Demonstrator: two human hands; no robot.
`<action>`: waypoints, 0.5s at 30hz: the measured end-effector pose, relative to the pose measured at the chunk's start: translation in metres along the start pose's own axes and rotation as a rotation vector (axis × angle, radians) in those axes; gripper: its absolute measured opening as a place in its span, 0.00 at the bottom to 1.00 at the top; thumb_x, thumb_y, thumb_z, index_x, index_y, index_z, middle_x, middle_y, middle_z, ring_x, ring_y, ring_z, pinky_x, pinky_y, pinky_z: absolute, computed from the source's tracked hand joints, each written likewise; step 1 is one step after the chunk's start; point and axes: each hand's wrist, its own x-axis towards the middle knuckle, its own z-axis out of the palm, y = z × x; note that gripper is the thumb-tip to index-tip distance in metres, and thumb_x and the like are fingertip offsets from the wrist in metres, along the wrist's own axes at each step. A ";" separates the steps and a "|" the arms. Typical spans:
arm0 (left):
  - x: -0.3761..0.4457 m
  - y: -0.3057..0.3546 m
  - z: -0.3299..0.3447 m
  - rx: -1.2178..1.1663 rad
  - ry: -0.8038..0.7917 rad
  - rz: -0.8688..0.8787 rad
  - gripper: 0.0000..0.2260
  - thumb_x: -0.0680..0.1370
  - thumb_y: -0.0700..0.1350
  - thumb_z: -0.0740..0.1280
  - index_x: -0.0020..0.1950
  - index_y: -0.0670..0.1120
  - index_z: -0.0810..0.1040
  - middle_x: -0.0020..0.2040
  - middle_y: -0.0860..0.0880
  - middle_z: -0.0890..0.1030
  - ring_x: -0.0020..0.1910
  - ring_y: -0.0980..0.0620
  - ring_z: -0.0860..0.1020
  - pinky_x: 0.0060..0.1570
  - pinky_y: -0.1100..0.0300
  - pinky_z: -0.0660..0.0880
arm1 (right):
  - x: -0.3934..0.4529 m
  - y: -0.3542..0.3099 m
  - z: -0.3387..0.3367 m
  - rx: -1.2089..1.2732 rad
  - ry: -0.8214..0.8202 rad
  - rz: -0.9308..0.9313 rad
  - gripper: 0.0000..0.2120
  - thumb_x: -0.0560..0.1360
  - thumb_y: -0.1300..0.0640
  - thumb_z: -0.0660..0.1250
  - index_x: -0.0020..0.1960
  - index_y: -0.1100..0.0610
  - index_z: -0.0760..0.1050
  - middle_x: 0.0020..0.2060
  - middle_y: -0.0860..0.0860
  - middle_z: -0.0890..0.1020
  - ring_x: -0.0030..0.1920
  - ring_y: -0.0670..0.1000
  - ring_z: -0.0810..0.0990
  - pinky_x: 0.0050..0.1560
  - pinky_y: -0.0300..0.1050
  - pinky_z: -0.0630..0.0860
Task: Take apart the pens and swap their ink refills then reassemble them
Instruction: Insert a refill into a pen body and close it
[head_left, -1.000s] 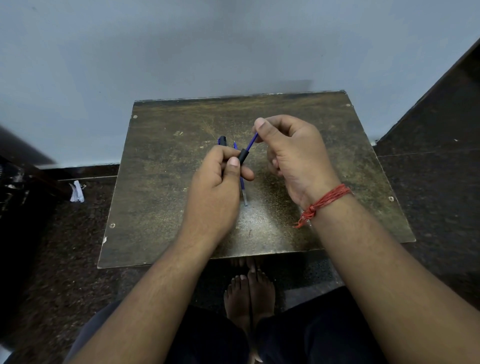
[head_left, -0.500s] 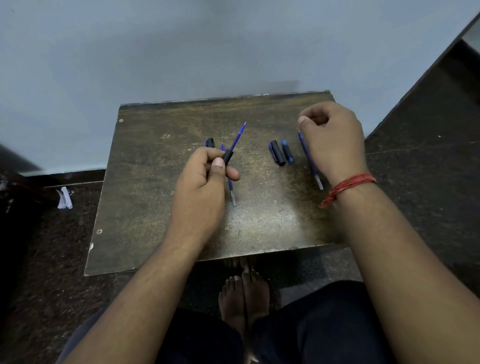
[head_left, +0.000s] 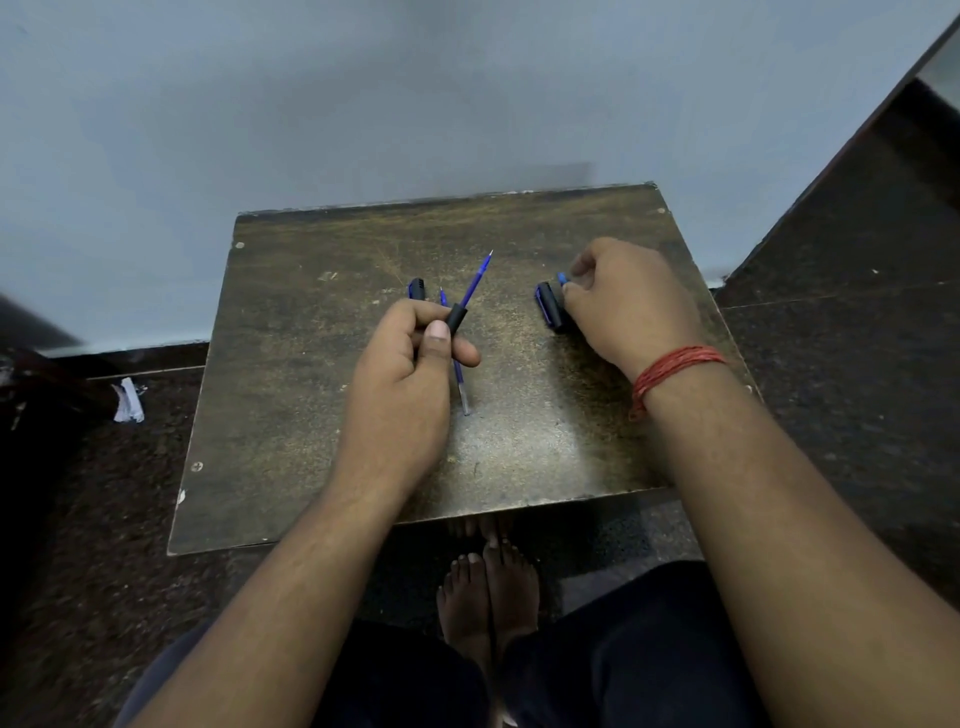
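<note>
**penfan22:** So what's the person got going on, starting closest to the camera?

**deskcam_dan:** Nearest are two bare feet (head_left: 488, 587) on the dark speckled floor (head_left: 93, 519), tucked under the front edge of a small worn brown desk (head_left: 291, 415). Above that, the left hand (head_left: 410, 384) is curled around a black pen barrel (head_left: 457, 318), fingers (head_left: 441, 340) pinching it, with a blue refill (head_left: 478, 275) sticking out the top, tip pointing up and away.

**penfan22:** Any containers, trays, anything like that?

**deskcam_dan:** None visible, everything's loose on the desk. A second refill (head_left: 461, 387) lies flat, partly under the left hand, its clear end toward the person. Just past that hand's knuckles a black-and-blue cap piece (head_left: 416, 289) pokes out.

**penfan22:** And the other hand?

**deskcam_dan:** The right hand (head_left: 628, 306), red thread band (head_left: 670, 370) on the wrist, is down on the desk farther right, fingers bunched together at a small blue piece (head_left: 562, 278). Can't tell if it's actually gripped. A black pen part with blue trim (head_left: 548, 309) lies touching that hand's left side.

**penfan22:** Count?

**deskcam_dan:** Two refills, one barrel, three smaller parts. Beyond the desk is a plain pale blue wall (head_left: 415, 93), and a scrap of white paper (head_left: 127, 401) on the floor at left.
</note>
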 end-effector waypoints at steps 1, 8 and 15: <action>0.000 0.000 0.000 -0.003 0.002 0.000 0.09 0.83 0.47 0.58 0.49 0.58 0.75 0.42 0.55 0.84 0.28 0.61 0.70 0.35 0.57 0.68 | 0.001 0.000 0.000 0.080 0.031 -0.012 0.10 0.78 0.53 0.64 0.57 0.52 0.79 0.52 0.50 0.82 0.51 0.52 0.80 0.52 0.49 0.78; 0.001 -0.001 0.000 0.012 0.000 0.008 0.10 0.84 0.44 0.58 0.49 0.56 0.75 0.41 0.56 0.84 0.28 0.62 0.70 0.35 0.59 0.68 | -0.012 -0.025 0.011 0.905 -0.069 0.008 0.03 0.75 0.56 0.70 0.43 0.52 0.82 0.27 0.41 0.79 0.25 0.38 0.74 0.27 0.32 0.69; 0.001 -0.001 0.000 0.027 -0.002 0.002 0.09 0.84 0.46 0.58 0.48 0.57 0.75 0.41 0.56 0.85 0.29 0.61 0.70 0.37 0.55 0.68 | -0.012 -0.028 0.006 1.373 -0.119 0.175 0.04 0.77 0.59 0.70 0.43 0.55 0.78 0.36 0.52 0.85 0.22 0.45 0.61 0.22 0.34 0.58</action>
